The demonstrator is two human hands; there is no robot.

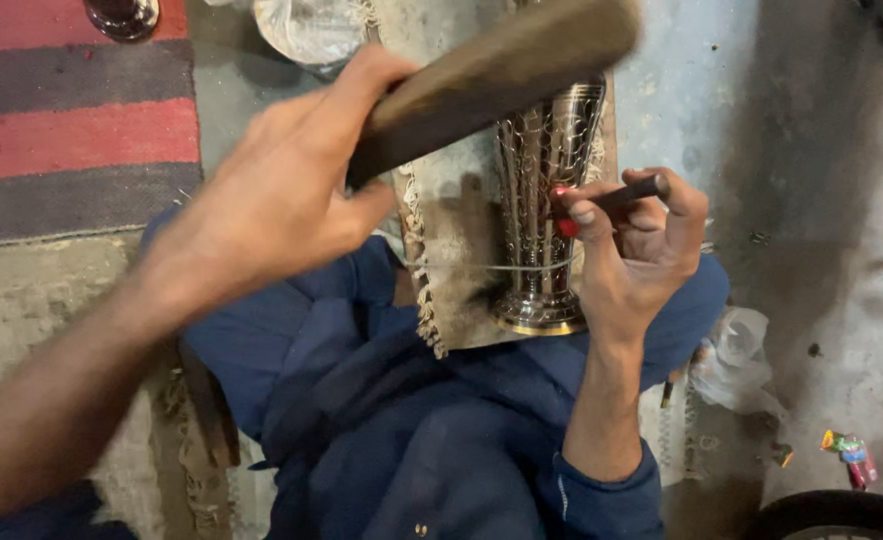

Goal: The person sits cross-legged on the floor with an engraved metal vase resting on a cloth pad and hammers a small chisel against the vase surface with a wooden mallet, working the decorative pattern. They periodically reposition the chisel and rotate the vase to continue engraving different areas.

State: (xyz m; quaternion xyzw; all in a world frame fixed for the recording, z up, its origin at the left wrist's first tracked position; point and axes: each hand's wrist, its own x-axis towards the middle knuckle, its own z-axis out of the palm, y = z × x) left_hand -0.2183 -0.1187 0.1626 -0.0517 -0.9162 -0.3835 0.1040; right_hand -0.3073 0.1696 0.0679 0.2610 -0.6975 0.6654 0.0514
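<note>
Grey floor, striped rug (61,120) upper left; mid-frame our left hand (271,205) grips a wooden mallet (491,80) over the vase (541,220), where our right hand (641,240) pinches a chisel (629,193)

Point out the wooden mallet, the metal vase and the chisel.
Wooden mallet (491,85), head view: middle of the blurred wooden block held in the left hand (271,205).
Metal vase (541,190), head view: patterned body.
Chisel (626,193), head view: dark shaft pinched in the right hand (646,245).

Bare floor (811,150) right of vase (541,200); rug (61,130) left.
</note>
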